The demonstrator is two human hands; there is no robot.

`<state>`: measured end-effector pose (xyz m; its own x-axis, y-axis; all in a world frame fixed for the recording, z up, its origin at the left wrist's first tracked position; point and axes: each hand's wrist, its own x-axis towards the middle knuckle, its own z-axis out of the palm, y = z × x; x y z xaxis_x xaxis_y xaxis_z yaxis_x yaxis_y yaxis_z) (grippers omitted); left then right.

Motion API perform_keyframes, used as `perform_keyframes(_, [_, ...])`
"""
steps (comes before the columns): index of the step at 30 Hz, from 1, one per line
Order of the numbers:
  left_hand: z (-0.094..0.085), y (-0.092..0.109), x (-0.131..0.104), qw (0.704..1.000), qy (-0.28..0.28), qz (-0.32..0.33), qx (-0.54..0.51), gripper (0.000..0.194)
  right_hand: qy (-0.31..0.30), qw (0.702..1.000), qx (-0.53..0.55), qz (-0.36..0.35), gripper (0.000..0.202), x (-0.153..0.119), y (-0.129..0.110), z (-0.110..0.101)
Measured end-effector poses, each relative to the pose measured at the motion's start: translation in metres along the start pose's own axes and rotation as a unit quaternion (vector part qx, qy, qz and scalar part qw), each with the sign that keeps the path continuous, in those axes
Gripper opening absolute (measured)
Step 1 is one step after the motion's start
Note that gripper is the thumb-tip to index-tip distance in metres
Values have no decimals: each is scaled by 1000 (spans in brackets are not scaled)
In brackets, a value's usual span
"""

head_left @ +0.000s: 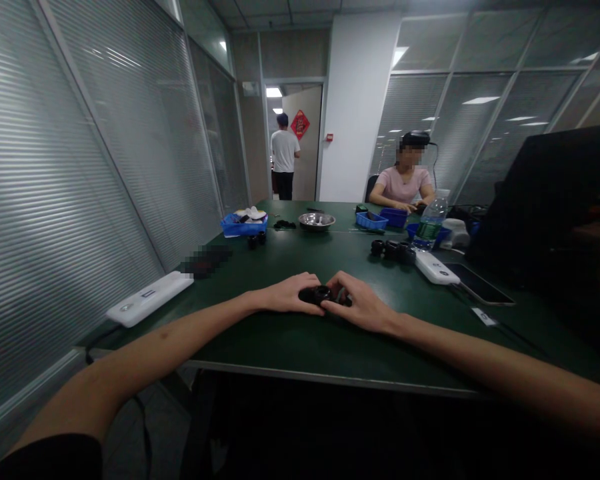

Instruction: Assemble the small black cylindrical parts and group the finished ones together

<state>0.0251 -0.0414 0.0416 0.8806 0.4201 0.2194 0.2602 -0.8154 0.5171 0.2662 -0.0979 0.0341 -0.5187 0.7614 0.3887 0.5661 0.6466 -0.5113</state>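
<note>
Between my two hands, low over the green table (280, 337), is a black rounded part (323, 292) with a ring-shaped opening on top. My left hand (293, 293) wraps around its left side, thumb toward me. Thumb and fingers of my right hand (357, 303) grip the right side of the same part. Its underside is hidden, and I cannot tell what kind of part it is. Ahead to the right stand several similar black round parts (393, 251). A few more black parts (257, 240) sit ahead to the left.
A metal bowl (317, 223) stands mid-table beyond my hands. Blue baskets (245, 227) (371, 221) lie toward the far side. On the right are a water bottle (430, 223), a white power bank (436, 268), and a phone (480, 283). Another person (405, 183) sits across; someone (284, 153) stands at the doorway.
</note>
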Motion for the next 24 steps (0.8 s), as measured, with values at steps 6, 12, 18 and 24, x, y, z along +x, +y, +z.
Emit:
perform_keyframes(6, [1, -2, 0, 1000, 5, 8, 2, 45, -11, 999, -15, -39, 24, 0, 0, -2])
perform_keyframes(12, [2, -3, 0, 1000, 4, 10, 6, 45, 10, 1000, 5, 8, 32, 0, 1, 1])
perform_keyframes(18, [2, -3, 0, 1000, 9, 7, 2, 44, -5, 999, -21, -39, 22, 0, -2, -2])
perform_keyframes(24, [1, -3, 0, 1000, 2, 3, 2, 45, 14, 1000, 5, 5, 31, -1, -2, 0])
